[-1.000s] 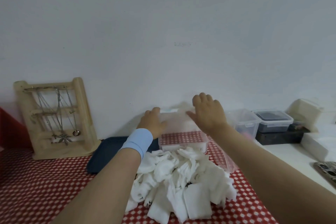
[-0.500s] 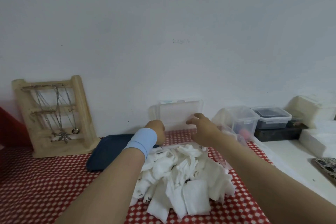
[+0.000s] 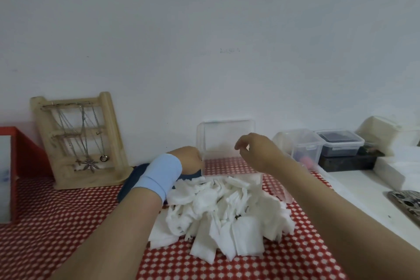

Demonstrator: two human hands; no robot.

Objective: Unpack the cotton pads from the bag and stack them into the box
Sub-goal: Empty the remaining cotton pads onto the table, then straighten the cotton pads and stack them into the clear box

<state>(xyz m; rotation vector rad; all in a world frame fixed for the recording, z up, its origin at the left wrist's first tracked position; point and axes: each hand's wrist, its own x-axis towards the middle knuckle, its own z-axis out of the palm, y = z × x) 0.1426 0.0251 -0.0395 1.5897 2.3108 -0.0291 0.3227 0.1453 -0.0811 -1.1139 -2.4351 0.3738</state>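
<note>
Open clear box (image 3: 231, 174), cotton pads (image 3: 222, 211) heaped at 6 o'clock, left hand (image 3: 189, 158) at 9 o'clock, grip unclear, right hand (image 3: 259, 154) above, fingers slack

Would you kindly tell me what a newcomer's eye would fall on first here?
A loose heap of white cotton pads lies mid-table on the red dotted cloth. Just behind it stands a clear box, lid upright, with the left hand at its left side and the right hand above it.
</note>
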